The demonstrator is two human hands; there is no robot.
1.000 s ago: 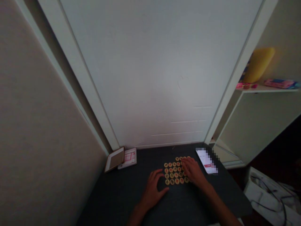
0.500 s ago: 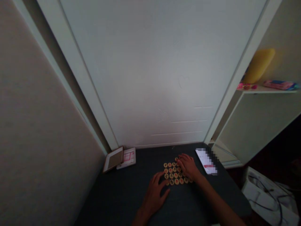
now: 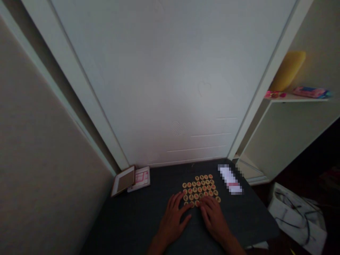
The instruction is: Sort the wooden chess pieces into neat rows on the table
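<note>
Round wooden Chinese chess pieces (image 3: 199, 190) with red and dark characters lie flat in rows on the dark table (image 3: 127, 223). My left hand (image 3: 172, 216) rests at the left edge of the rows, fingers apart, with fingertips at the outer pieces and thumb spread towards me. At the front row lies my right hand (image 3: 214, 216), fingers stretched forward over several pieces and thumb apart. Its fingertips appear to touch them, and part of that row is hidden under the hand. Neither hand has a piece lifted.
A lit phone (image 3: 230, 180), partly blurred out, lies right of the pieces. Two flat framed items, a brown-edged one (image 3: 123, 180) and a white one (image 3: 142, 178), lean at the back left. A white panel (image 3: 170, 88) rises behind the table. A white box with cables (image 3: 297, 217) stands at right.
My right hand has moved from the back right of the rows towards me to the front row, uncovering the pieces at the back right. My left hand stays nearly in place.
</note>
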